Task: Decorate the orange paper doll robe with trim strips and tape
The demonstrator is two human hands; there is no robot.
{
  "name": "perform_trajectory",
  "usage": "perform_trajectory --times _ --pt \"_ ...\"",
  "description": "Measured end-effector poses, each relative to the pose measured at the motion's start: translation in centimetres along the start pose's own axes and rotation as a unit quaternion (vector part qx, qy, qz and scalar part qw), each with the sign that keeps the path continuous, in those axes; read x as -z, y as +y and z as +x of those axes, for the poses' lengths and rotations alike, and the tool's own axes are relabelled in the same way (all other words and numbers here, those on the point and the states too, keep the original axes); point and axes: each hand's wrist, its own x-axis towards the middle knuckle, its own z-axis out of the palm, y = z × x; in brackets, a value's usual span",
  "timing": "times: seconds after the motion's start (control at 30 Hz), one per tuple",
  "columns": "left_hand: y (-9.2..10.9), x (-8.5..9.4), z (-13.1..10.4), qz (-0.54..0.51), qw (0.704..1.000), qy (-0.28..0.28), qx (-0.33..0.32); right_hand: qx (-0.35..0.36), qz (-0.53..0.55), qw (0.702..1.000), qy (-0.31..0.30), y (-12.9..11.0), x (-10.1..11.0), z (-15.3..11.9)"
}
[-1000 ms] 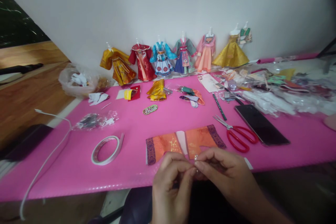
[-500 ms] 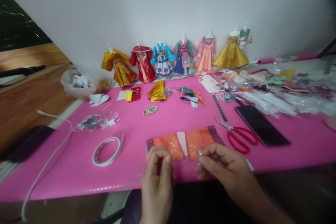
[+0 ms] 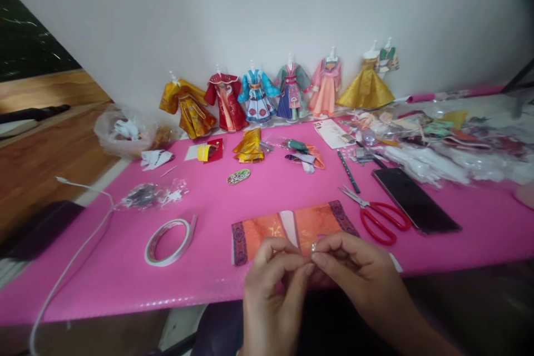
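My left hand [image 3: 276,292] is closed in a pinch, its fingertips meeting those of my right hand near the table's front edge. Between the thumb and finger of my right hand [image 3: 361,270] is a small shiny silvery piece [image 3: 314,247], too small to name. Whatever the left fingertips pinch is hidden. Just behind both hands lies a flat orange doll garment [image 3: 256,228] with dark patterned ends and a white gap in its middle. Red-handled scissors [image 3: 371,211] rest open to the right of it.
A tape roll [image 3: 149,242] lies at left, beside a white cable [image 3: 77,253]. A phone [image 3: 417,200] and a pencil [image 3: 348,171] lie at right. Dressed doll forms [image 3: 258,92] line the wall. Plastic bags [image 3: 434,161] crowd the far right of the pink table [image 3: 208,283].
My left hand has moved right, from in front of the garment's left part, and its fingertips now meet my right hand's. My right hand stays nearly in place with the shiny piece.
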Motion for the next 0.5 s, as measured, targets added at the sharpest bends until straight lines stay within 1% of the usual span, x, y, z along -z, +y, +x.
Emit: perform_trajectory --times 0.07,0.13,0.27,0.37,0.43,0.47,0.5 --pt "0.0 0.0 0.0 0.042 0.998 0.006 -0.038 0.012 -0.021 1.0 0.004 0.1 0.0 0.0" --pt "0.1 0.0 -0.1 0.049 0.997 0.01 -0.052 0.017 -0.032 0.999 0.007 0.2 -0.1 0.0" --pt "0.0 -0.7 -0.4 0.014 0.999 0.018 -0.023 0.012 -0.008 1.0 0.009 0.3 -0.3 0.0" --pt "-0.2 -1.3 -0.6 0.0 1.0 0.027 0.001 0.024 -0.009 0.999 0.034 0.3 -0.2 -0.2" --pt "-0.5 -0.6 -0.4 0.004 0.999 0.038 0.022 0.02 0.0 0.999 0.047 0.2 0.1 -0.2" --pt "-0.8 0.3 -0.2 0.009 0.998 0.05 0.033 0.015 0.007 0.999 0.051 0.1 0.3 -0.1" --pt "-1.0 1.6 0.0 0.017 0.996 0.069 0.047 0.012 0.015 0.998 0.053 0.0 0.6 0.0"
